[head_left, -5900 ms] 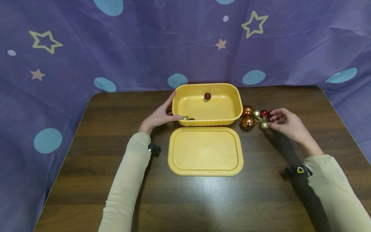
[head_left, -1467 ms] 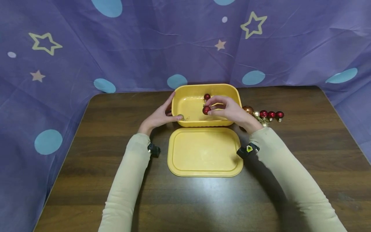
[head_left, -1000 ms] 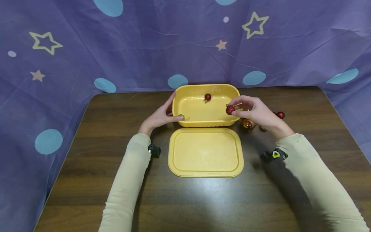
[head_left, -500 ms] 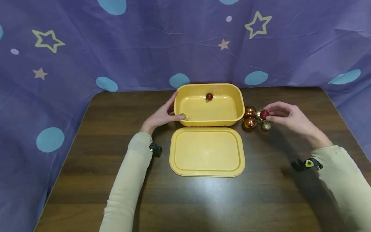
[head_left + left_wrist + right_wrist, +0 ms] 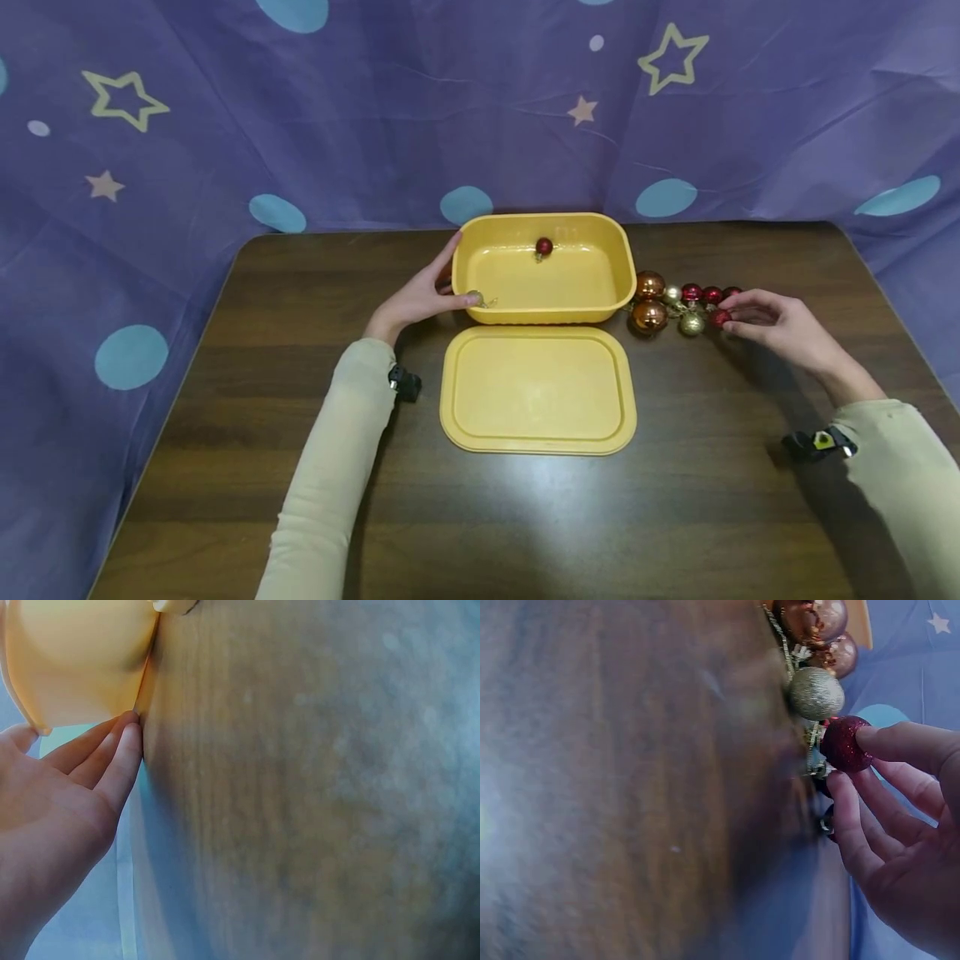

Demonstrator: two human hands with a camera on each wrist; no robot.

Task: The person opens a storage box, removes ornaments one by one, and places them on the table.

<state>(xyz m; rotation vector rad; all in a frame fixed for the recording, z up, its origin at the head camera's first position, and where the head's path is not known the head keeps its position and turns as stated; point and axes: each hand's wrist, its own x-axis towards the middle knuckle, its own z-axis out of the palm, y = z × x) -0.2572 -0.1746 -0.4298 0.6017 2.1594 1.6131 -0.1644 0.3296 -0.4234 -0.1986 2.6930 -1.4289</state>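
Note:
In the head view my left hand (image 5: 416, 298) holds the left end of a yellow container (image 5: 551, 316), thumb at the front rim and fingers along the outside. A small gold bauble (image 5: 476, 297) lies inside by that thumb, and a small dark red bauble (image 5: 544, 246) lies near the back wall. My right hand (image 5: 795, 333) pinches a glittery red bauble (image 5: 845, 744) between thumb and fingers. It is beside a textured gold bauble (image 5: 817, 694), at the right end of a cluster of baubles on the table.
Two copper baubles (image 5: 648, 317) sit against the container's right side, with a pale bauble (image 5: 671, 294) and several red baubles (image 5: 691, 292) in a row behind. The container's yellow lid (image 5: 538, 390) lies flat in front on the wooden table (image 5: 300, 517). A purple curtain (image 5: 375, 125) hangs behind.
My right hand has carried the glittery red bauble from over the container out to the right, down beside the gold bauble in the cluster. The left hand has stayed on the container.

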